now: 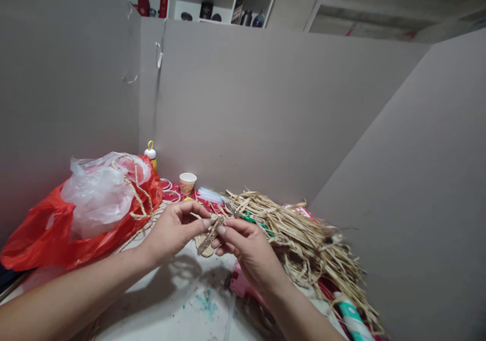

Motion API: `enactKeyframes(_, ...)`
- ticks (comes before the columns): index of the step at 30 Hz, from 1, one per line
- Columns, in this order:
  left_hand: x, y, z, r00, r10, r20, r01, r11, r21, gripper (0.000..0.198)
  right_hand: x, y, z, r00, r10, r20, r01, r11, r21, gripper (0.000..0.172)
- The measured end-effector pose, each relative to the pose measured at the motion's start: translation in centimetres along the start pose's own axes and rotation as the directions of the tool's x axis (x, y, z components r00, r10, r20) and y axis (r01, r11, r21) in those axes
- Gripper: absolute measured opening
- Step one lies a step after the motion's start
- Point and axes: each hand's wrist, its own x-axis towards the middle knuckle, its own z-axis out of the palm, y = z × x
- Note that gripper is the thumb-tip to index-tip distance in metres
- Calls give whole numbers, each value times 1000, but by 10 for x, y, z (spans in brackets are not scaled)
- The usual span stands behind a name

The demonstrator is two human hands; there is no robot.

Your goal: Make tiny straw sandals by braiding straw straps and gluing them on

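A small piece of braided straw [207, 242] is held up over the table in front of me. My left hand [176, 232] pinches its upper end between thumb and index finger. From the other side, my right hand [246, 242] grips the same piece with thumb and fingertips, and the two hands almost touch. Just behind the right hand lie green-handled scissors [258, 223], partly covered by straw. Below that hand is a pink tool [243, 281], partly hidden by the wrist; it resembles a glue gun.
A large bundle of dry straw [299, 229] fills the right side. On the left sit a red plastic bag [41, 229], a clear bag [98, 194] and a braided cord [132, 184]. Behind stand a paper cup [187, 184], translucent sticks [210, 195] and grey partitions [266, 113].
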Motion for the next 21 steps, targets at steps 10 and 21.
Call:
enactKeyframes(10,-5,-6,4,990,123,63,-138,869,475,38,2,-6,-1,974,12,-224,32,981,192,25)
enactKeyframes(21,-3,-20,5,967,250,53,-232,770,595,26,2,-8,-4,992,-5,-125,29,980,195,19)
